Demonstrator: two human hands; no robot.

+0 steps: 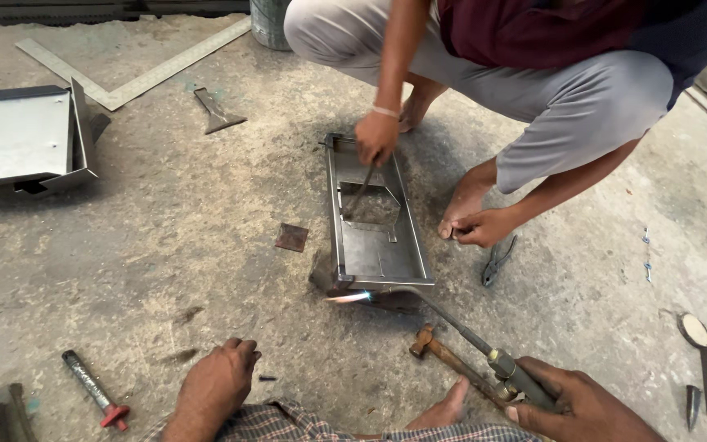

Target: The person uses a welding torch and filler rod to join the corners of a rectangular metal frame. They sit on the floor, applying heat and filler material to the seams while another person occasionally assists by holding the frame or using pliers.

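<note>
A rough grey concrete floor (165,237) fills the view, stained, dusty and scuffed with darker patches. Daylight falls evenly across it, with soft shadows. At the top edge stands the base of a grey metal bucket (269,22). A long steel L-shaped square (137,80) lies flat on the floor at upper left (its two arms meeting near the middle). No walls or windows show.

Open concrete lies left of the metal tray (376,254), broken only by a small rusty plate (291,237). A co-worker's hand (376,136) and rod block the tray's far end; pliers (497,262) crowd its right side. A hammer (443,356) lies beside the right hand (578,405) gripping the torch (484,352).
</note>
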